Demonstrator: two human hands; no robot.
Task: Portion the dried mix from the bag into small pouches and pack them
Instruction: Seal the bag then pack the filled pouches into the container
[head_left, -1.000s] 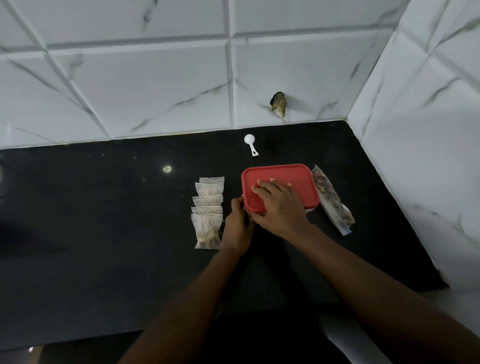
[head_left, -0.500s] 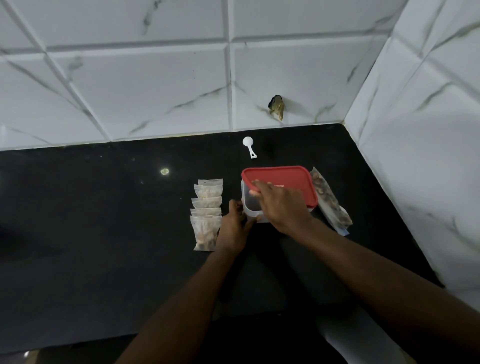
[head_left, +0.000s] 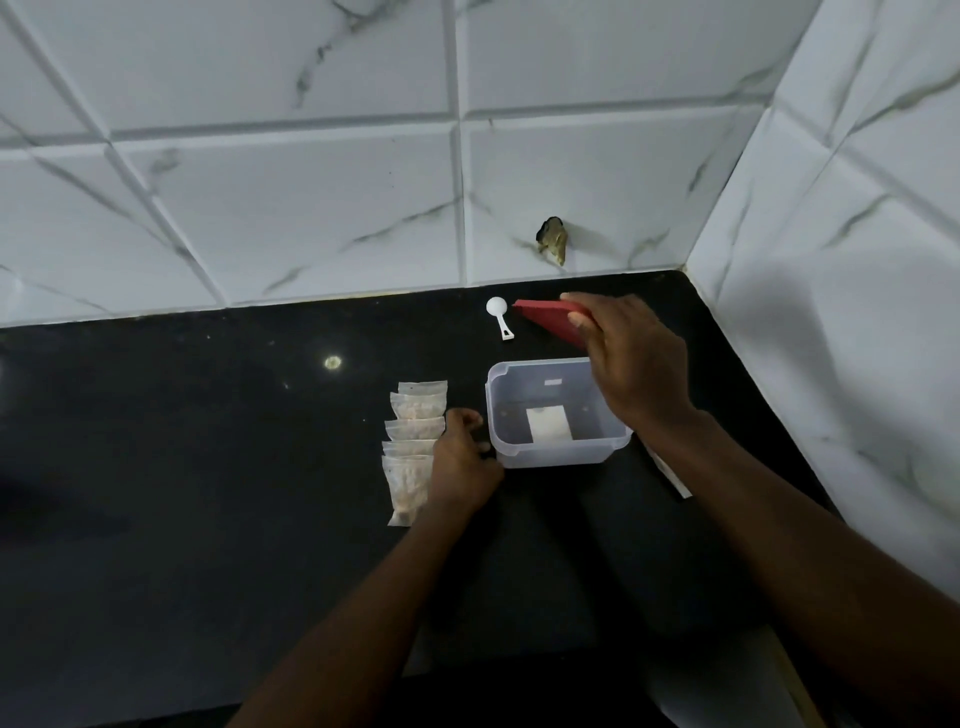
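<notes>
A clear plastic container (head_left: 550, 452) stands open on the black counter, with only a white label showing on its floor. My right hand (head_left: 631, 364) holds its red lid (head_left: 550, 321) tilted in the air behind the container. My left hand (head_left: 460, 460) rests on the counter between the container and a row of several small filled pouches (head_left: 415, 415), fingers loosely curled and touching the pouches' right edge. The bag of dried mix (head_left: 670, 473) is mostly hidden under my right forearm; only a pale edge shows.
A small white scoop (head_left: 498, 314) lies behind the container near the wall. White marble tiles close off the back and right side, with a dark hole (head_left: 553, 244) in the back wall. The counter's front edge runs below my arms.
My right hand pried the red lid off the container and lifted it up and back. My left hand let go of the container's corner and shifted left toward the pouches.
</notes>
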